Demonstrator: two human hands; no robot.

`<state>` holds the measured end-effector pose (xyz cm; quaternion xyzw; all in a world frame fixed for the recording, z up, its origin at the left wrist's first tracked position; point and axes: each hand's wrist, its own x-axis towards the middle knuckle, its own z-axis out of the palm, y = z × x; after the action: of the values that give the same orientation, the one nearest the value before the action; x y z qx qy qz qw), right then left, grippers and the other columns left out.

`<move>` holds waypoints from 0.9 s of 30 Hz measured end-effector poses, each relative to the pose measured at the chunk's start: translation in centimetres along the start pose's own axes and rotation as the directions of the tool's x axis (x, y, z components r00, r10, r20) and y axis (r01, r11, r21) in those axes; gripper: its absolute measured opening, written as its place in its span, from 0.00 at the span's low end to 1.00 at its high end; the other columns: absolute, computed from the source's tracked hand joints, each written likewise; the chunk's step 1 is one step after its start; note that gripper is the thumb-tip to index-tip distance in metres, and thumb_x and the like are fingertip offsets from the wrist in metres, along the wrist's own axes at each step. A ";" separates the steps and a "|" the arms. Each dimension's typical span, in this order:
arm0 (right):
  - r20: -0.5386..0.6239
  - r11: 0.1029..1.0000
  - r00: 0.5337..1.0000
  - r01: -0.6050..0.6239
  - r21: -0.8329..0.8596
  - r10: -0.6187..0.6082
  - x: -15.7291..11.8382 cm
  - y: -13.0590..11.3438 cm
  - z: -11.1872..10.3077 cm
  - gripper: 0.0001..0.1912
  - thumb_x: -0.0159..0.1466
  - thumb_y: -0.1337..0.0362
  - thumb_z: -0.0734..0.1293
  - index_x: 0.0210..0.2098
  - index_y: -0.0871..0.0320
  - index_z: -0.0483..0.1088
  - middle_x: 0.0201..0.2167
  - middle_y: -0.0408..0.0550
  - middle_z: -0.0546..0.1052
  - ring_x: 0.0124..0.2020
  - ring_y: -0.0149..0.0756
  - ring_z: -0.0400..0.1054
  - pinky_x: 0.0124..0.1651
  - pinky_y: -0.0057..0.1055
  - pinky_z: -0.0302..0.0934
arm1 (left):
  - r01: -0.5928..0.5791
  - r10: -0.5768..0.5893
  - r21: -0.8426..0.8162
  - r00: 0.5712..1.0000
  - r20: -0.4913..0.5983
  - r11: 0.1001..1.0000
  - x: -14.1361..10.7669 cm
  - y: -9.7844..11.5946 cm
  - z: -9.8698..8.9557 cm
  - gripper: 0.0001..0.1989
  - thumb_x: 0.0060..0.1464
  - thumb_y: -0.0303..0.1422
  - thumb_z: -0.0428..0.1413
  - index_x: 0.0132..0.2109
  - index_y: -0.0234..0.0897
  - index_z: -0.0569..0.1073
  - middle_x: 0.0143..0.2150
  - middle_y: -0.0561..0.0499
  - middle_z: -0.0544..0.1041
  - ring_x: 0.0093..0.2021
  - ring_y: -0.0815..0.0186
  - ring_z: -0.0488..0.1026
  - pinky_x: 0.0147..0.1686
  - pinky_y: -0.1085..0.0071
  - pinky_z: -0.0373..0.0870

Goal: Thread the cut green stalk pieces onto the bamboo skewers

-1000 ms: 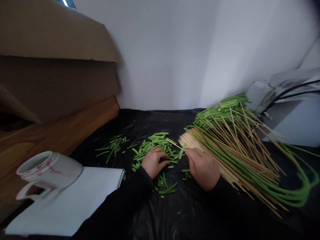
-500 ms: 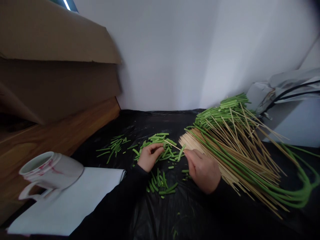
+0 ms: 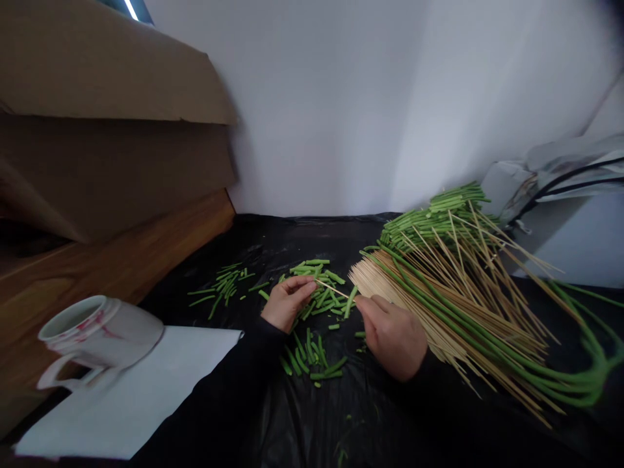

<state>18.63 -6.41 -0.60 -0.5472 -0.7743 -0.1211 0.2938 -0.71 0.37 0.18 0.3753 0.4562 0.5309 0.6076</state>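
Note:
My right hand (image 3: 396, 337) is closed on a thin bamboo skewer (image 3: 333, 288), which slants up and left over a pile of cut green beans (image 3: 322, 300). One cut bean piece (image 3: 350, 303) sits crosswise on the skewer, just ahead of my right fingertips. My left hand (image 3: 287, 303) pinches at the skewer's far tip. A short bean piece (image 3: 318, 270) shows by these fingertips and seems held there, partly hidden by the fingers. Closer to me lies a smaller group of cut beans (image 3: 312, 356).
Right of my hands lie many loose skewers (image 3: 439, 305), long uncut beans (image 3: 468, 344) across them and a stack of skewered beans (image 3: 424, 224) behind. Thin pieces (image 3: 227, 284) lie left on black plastic sheeting (image 3: 292, 237). A mug (image 3: 104, 335), white sheet (image 3: 121, 416) and cardboard box (image 3: 117, 149) stand left.
My left hand has shifted slightly left and down, its fingers closing together near the skewer's tip. My right hand, with the skewer and its bean piece, has moved slightly left.

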 end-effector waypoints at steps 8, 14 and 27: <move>0.016 1.000 1.000 0.001 0.001 -0.001 0.0 0.0 0.0 0.14 0.65 0.68 0.56 0.42 0.57 0.72 0.26 0.44 0.71 0.24 0.31 0.62 0.28 0.32 0.43 | -0.012 0.012 -0.048 1.000 -0.004 0.999 0.1 -0.1 0.0 0.18 0.30 0.30 0.70 0.33 0.32 0.79 0.29 0.50 0.77 0.29 0.72 0.72 0.31 0.76 0.66; 0.029 1.000 0.999 -0.015 0.004 0.015 0.0 0.0 -0.1 0.14 0.65 0.69 0.56 0.42 0.57 0.72 0.26 0.45 0.71 0.24 0.31 0.62 0.28 0.32 0.43 | 0.015 -0.017 -0.080 1.000 -0.015 0.997 0.1 0.0 0.0 0.18 0.30 0.33 0.70 0.34 0.32 0.80 0.31 0.48 0.78 0.30 0.70 0.72 0.30 0.75 0.67; 0.014 1.000 1.000 -0.015 -0.002 0.015 -0.1 0.0 0.0 0.14 0.65 0.68 0.57 0.43 0.57 0.72 0.27 0.44 0.72 0.25 0.30 0.62 0.28 0.32 0.44 | 0.015 -0.017 -0.115 1.000 -0.015 0.993 0.2 0.2 0.0 0.18 0.29 0.32 0.70 0.32 0.31 0.80 0.28 0.48 0.78 0.28 0.71 0.71 0.28 0.77 0.66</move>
<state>18.65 -6.45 -0.65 -0.5539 -0.7723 -0.1158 0.2888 -0.81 0.55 0.34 0.3318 0.4329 0.5542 0.6287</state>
